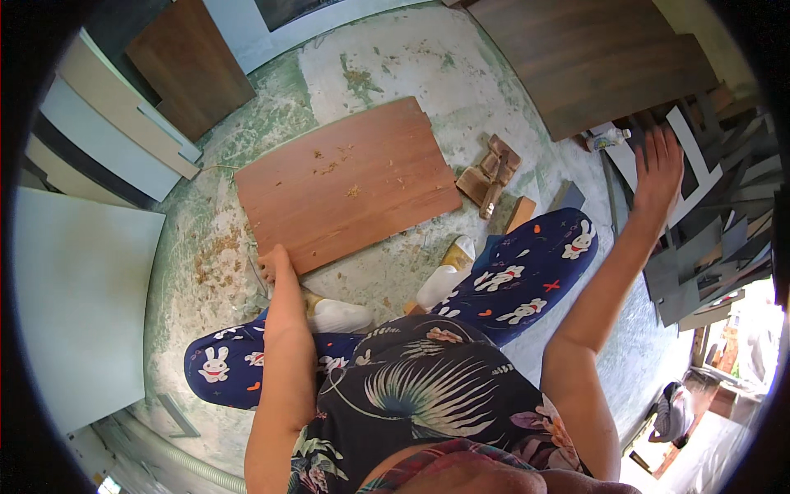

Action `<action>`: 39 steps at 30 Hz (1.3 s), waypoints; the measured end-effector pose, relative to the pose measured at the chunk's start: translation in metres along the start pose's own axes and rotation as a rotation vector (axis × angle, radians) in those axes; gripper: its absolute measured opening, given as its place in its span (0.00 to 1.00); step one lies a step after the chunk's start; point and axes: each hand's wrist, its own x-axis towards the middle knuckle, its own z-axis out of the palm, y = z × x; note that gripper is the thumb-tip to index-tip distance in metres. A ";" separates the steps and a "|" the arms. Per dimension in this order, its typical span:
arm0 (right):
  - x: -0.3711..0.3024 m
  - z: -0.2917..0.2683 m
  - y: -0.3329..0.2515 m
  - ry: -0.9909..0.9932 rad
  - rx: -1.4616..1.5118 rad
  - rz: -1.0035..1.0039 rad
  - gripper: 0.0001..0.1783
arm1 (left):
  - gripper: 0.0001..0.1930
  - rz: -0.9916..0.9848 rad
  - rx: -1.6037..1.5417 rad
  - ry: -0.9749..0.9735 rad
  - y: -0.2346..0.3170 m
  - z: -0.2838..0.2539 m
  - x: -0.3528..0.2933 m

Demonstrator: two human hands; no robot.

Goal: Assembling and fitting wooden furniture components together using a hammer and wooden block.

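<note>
A reddish-brown wooden board [354,185] lies flat on the floor before me, with pale shavings on top. My left hand [271,262] is at its near left corner, fingers curled round the edge. Far to the right, my right hand [658,169] reaches out with straight fingers, over a pile of flat offcuts [699,255] and a white strip frame [698,156]. Just left of those fingertips lies a white plastic bottle [609,139]. Whether the right hand touches anything, I cannot tell.
Worn wooden pieces, like a hand plane [491,175], lie right of the board, near a small wood block [520,214]. Large brown panels [592,62] lie at the far right. Pale panels [82,305] stand at the left. Shavings [216,259] litter the floor.
</note>
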 end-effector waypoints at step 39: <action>-0.162 0.022 0.360 0.004 -1.227 0.929 0.58 | 0.25 0.555 -0.653 -0.196 0.029 -0.032 0.079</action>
